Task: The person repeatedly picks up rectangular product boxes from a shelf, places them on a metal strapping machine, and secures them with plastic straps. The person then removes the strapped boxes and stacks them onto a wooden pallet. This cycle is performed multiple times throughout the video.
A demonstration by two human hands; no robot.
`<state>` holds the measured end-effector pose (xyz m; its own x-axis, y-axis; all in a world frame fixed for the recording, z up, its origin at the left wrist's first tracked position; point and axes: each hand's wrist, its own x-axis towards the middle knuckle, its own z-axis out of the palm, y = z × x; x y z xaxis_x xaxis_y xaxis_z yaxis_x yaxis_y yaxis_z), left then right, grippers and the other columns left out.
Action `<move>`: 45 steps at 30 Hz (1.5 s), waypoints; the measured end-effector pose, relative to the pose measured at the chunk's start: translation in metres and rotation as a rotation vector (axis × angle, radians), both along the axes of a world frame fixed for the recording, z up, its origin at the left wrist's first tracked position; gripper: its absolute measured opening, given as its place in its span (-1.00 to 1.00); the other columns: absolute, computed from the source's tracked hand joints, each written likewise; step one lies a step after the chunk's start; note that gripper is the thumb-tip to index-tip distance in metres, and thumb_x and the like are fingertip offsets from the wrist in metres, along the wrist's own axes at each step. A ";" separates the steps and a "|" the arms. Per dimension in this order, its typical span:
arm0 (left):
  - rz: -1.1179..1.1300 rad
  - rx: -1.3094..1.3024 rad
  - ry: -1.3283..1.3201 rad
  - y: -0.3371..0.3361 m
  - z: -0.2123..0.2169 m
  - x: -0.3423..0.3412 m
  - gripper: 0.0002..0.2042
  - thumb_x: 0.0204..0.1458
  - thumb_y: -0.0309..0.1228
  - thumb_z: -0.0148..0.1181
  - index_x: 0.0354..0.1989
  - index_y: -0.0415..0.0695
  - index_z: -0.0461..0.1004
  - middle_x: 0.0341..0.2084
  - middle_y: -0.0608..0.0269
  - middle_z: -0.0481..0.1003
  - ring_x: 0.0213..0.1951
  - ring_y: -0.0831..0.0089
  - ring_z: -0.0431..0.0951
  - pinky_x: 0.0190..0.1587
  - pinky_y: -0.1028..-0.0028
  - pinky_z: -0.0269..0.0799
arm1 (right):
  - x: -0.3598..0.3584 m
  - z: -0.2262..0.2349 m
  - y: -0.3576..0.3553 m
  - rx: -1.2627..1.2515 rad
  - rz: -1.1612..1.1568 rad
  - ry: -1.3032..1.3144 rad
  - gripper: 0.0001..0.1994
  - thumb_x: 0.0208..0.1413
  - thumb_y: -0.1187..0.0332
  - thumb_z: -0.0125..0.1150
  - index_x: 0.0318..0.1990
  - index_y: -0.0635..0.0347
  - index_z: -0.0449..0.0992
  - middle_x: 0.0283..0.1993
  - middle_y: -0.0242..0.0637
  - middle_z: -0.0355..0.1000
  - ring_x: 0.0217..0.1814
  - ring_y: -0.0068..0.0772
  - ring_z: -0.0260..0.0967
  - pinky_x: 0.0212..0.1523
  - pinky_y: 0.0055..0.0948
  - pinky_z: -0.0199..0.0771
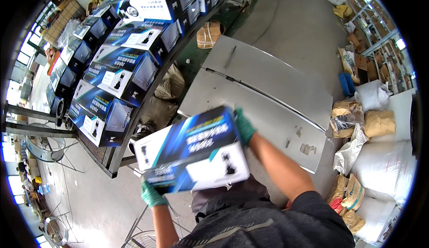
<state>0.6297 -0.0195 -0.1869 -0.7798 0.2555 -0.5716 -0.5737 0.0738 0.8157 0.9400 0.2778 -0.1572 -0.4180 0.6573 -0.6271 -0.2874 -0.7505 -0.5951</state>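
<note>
While the box [194, 152] sits between them, left grip [152, 195] and right grip [244, 126] clasp its ends

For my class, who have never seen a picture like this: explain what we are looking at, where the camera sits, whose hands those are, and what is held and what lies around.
This is one picture from a wide fisheye camera worn on a person's head, looking down, so straight edges bend. No machine here: the two green-gloved hands are the wearer's own. The left hand grips the near lower corner and the right hand the far end of a blue-and-white printed carton, held in the air. To the left, matching cartons lie in rows on a long dark rack. Ahead are grey metal tables, and to the right, white sacks and brown bags.
</note>
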 end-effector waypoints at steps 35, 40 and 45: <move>-2.054 0.400 0.368 0.361 0.021 0.015 -0.02 -0.02 -0.52 0.48 0.57 0.11 -0.01 0.48 -0.09 -0.03 0.48 -0.04 0.04 0.51 0.29 0.05 | 0.052 -0.002 0.060 0.343 -0.530 -0.421 -0.25 0.31 0.51 0.16 0.56 -0.10 -0.05 0.39 -0.31 0.27 0.34 -0.34 0.32 0.33 -0.32 0.45; -2.098 0.373 0.308 0.358 0.011 0.014 -0.05 0.00 -0.52 0.47 0.56 0.09 0.02 0.49 -0.05 -0.04 0.47 -0.01 0.07 0.49 0.28 0.08 | 0.052 -0.007 0.051 0.383 -0.499 -0.521 -0.26 0.36 0.46 0.11 0.58 -0.06 -0.13 0.43 -0.28 0.22 0.40 -0.38 0.25 0.39 -0.37 0.34; -2.059 0.267 0.166 0.362 0.034 0.018 -0.04 -0.03 -0.54 0.49 0.55 0.02 0.02 0.45 0.00 0.11 0.41 0.12 0.23 0.44 0.27 0.19 | 0.089 -0.016 0.034 0.400 -0.381 -0.715 -0.42 0.47 0.17 -0.01 0.55 -0.01 0.05 0.40 -0.33 0.27 0.35 -0.41 0.29 0.32 -0.39 0.36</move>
<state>0.6476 0.3421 -0.1525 0.6553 0.6683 -0.3520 0.2343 0.2632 0.9359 1.0287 0.3121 -0.1732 0.2747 0.8961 -0.3487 0.0646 -0.3791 -0.9231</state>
